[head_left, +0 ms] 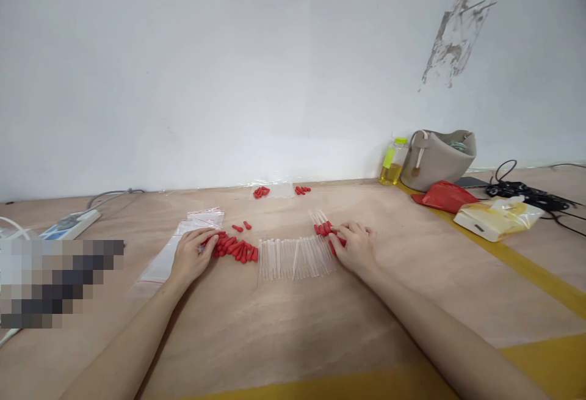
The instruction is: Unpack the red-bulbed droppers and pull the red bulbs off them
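A heap of red rubber dropper bulbs (235, 247) lies left of centre, with two loose bulbs just behind it. My left hand (195, 255) is at the heap's left end, thumb and fingers closed around red bulbs there. Thin clear glass tubes (295, 258) lie side by side in a row in the middle. Beyond the row's right end, several tubes with red bulbs on them, finished droppers (323, 228), lie together. My right hand (359, 246) is beside these, its thumb and fingers closed on a red bulb; its fingers partly hide what they hold.
Clear zip bags (160, 259) lie left of my left hand, near a power strip (73, 224). At the wall are small groups of red bulbs (261, 192) on clear plastic. To the right stand a bottle (392, 165), a grey bag (437, 159), a tissue pack (497, 217) and black cables (526, 195).
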Demonstrator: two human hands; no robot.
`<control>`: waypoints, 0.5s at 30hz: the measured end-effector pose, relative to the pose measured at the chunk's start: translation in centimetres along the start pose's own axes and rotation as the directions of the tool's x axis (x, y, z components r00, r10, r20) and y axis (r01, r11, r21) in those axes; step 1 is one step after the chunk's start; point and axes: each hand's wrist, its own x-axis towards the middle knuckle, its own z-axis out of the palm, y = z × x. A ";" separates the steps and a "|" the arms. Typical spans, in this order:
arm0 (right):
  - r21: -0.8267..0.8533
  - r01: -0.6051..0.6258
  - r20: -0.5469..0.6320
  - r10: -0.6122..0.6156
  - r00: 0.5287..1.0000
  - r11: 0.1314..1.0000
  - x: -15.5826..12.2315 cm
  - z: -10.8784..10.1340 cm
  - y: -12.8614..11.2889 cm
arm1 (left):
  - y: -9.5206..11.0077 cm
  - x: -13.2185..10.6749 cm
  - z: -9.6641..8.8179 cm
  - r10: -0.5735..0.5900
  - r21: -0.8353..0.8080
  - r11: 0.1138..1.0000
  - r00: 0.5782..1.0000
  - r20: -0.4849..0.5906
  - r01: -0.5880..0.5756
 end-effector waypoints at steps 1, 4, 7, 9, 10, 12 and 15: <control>-0.010 -0.045 0.015 0.045 0.999 0.999 0.3 -0.1 0.4 | -0.1 0.0 0.0 0.003 0.000 1.000 1.000 0.004 -0.003; -0.020 -0.151 0.073 0.152 0.986 0.988 1.2 -0.4 1.3 | 0.1 0.0 0.0 0.005 -0.002 1.000 0.999 -0.038 -0.005; -0.006 -0.248 0.181 0.245 0.953 0.969 2.4 -0.5 1.5 | 0.6 -0.1 -0.2 0.006 0.021 1.000 0.990 -0.143 -0.003; -0.024 -0.339 0.281 0.332 0.900 0.940 3.3 -0.3 1.5 | 1.1 -0.2 -0.4 0.010 0.040 0.999 0.976 -0.217 -0.001; -0.045 -0.383 0.325 0.376 0.868 0.923 3.7 -0.1 1.5 | 1.4 -0.2 -0.4 0.017 0.047 0.999 0.968 -0.251 -0.005; -0.092 -0.445 0.380 0.445 0.811 0.891 4.5 0.3 1.5 | 1.9 -0.3 -0.5 0.046 0.058 0.998 0.953 -0.298 -0.030; -0.124 -0.490 0.401 0.495 0.771 0.863 5.4 1.2 1.5 | 3.0 -0.5 -0.7 0.106 0.054 0.994 0.946 -0.305 -0.093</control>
